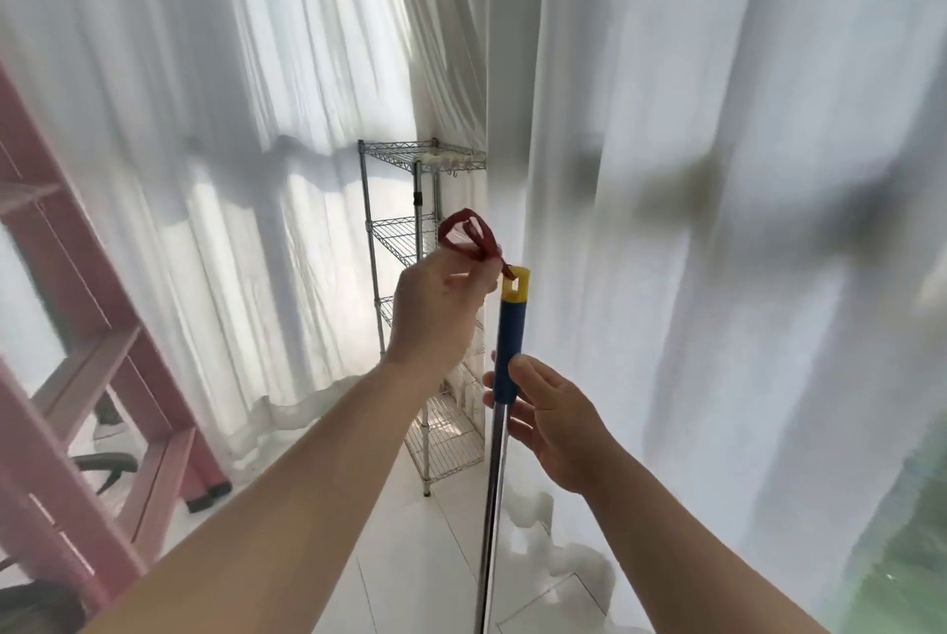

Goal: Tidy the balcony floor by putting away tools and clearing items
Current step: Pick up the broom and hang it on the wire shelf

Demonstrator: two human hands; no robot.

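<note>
Red hanging loop (pixel 469 235) pinched in our left hand (pixel 435 310), our right hand (pixel 551 421) curled round the upright mop handle (pixel 507 351) beside the curtain (pixel 666 172). We judge hanging is still ahead; the wire shelf rack (pixel 405 234) stands behind.

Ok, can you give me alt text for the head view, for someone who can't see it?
Two bare hands hold a metal pole upright: the right hand wraps its blue grip, while the left hand pinches a red loop tied through the yellow cap. Behind stand white curtains, a wire rack and a pink ladder on a white tiled floor.
</note>
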